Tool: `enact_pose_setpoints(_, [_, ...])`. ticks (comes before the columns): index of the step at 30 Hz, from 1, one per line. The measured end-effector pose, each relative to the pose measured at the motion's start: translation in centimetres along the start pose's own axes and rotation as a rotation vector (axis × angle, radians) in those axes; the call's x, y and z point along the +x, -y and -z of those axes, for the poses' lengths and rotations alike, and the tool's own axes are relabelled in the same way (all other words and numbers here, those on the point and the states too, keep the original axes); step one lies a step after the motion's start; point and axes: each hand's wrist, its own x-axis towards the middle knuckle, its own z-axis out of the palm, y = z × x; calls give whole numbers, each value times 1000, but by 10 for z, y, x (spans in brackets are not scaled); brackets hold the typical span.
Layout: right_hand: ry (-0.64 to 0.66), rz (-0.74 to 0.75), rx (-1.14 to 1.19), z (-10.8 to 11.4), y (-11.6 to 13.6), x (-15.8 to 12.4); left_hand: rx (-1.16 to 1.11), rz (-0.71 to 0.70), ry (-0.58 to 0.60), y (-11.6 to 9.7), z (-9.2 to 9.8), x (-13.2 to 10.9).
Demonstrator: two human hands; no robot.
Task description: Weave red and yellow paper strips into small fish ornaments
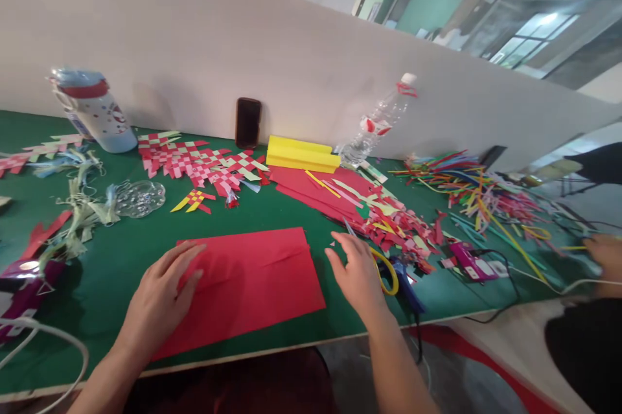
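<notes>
A sheet of red paper (pixel 253 284) lies on the green table in front of me, with a faint crease near its right side. My left hand (pixel 162 291) rests over the sheet's left edge, fingers stretched out. To the right of the sheet, my right hand (pixel 358 275) has its thumb and fingers apart. Scissors with yellow handles (pixel 390 275) lie beside and partly behind this hand; a blade tip shows above its fingers. The hand covers the middle of the scissors, and I see no grip on them. A blue-handled tool (pixel 408 287) lies just right of the scissors.
More red sheets (pixel 311 197), folded yellow paper (pixel 302 156) and woven paper pieces (pixel 194 164) lie behind. Paper scraps (pixel 398 229) and colourful strips (pixel 466 181) spread rightward. A bottle (pixel 376 126), phone (pixel 247 124) and tumbler (pixel 100 113) stand by the partition. Another person's hand (pixel 605 255) is at far right.
</notes>
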Motion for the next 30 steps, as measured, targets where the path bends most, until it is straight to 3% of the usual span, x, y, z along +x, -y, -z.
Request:
enact_pose_setpoints(5, [-88, -78, -268, 30, -52, -24, 102, -142, -69, 9, -18, -22])
enact_pose_setpoints(10, [-69, -63, -363, 23, -80, -34, 118, -152, -59, 13, -22, -30])
enact_pose_setpoints(15, [-69, -34, -382, 22, -80, -22, 121, -121, -67, 17, -24, -30])
enact_pose_setpoints(19, [-75, -58, -384, 23, -71, 9, 147, -120, -52, 15, -24, -30])
enact_pose_setpoints(25, [-33, -85, -394, -9, -54, 60, 118, -125, -21, 22, -24, -31])
enact_pose_setpoints(28, [-16, -64, -388, -13, -52, 54, 114, -142, -2, 26, -24, -32])
enact_pose_setpoints(30, [-14, -54, -385, 0, -57, 38, 114, -150, 19, 27, -22, -32])
